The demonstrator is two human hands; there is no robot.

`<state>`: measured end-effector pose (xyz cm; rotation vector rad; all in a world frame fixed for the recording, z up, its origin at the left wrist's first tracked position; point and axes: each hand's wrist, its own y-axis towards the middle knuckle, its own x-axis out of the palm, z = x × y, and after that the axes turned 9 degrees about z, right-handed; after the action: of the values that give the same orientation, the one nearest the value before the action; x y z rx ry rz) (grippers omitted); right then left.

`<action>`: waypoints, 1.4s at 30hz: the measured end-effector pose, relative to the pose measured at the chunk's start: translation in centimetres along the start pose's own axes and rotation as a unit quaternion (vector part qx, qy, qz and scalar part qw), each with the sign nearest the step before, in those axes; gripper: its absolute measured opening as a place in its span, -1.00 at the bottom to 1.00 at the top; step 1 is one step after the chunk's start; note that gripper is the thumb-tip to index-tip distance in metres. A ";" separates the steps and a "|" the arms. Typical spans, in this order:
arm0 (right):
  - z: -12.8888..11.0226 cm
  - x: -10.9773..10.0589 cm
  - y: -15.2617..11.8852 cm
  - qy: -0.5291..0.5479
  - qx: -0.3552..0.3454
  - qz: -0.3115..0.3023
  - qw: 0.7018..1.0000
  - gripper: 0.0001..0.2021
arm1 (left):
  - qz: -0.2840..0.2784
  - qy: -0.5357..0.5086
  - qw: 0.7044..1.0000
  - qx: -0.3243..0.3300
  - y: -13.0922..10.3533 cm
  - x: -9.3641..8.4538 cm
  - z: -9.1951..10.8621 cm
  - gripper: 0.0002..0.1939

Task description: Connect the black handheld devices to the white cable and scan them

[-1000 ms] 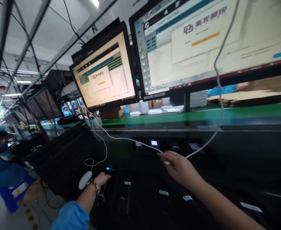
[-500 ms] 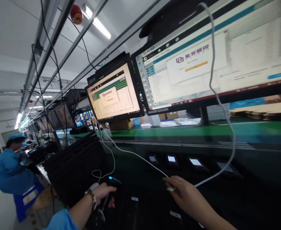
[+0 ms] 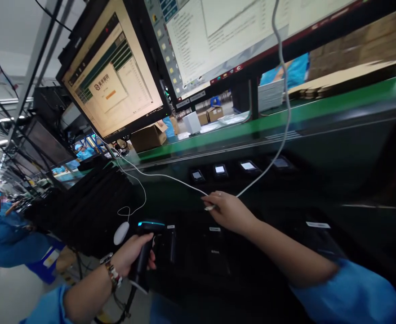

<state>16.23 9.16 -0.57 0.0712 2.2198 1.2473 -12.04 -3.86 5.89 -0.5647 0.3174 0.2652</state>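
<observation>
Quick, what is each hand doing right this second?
Left hand: closed around the black handheld scanner with a blue light.
Right hand: pinching the metal plug end of a thin white cable.

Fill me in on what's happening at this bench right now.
A person in blue sleeves works at a dark bench below two lit monitors. The left hand grips a black handheld barcode scanner with a glowing blue top. The right hand pinches the plug end of a white cable hanging from above. A row of small devices with lit screens lies behind. A white mouse rests nearby.
</observation>
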 end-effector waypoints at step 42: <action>-0.3 0.9 -0.7 0.159 0.114 -0.182 0.964 -0.39 | 0.193 0.041 0.973 0.118 11.2 -1.9 -4.1 -0.81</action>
<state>15.49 8.81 -1.38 -0.4593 2.4953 0.8433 -18.43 2.69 -2.04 -0.2761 0.5318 0.5715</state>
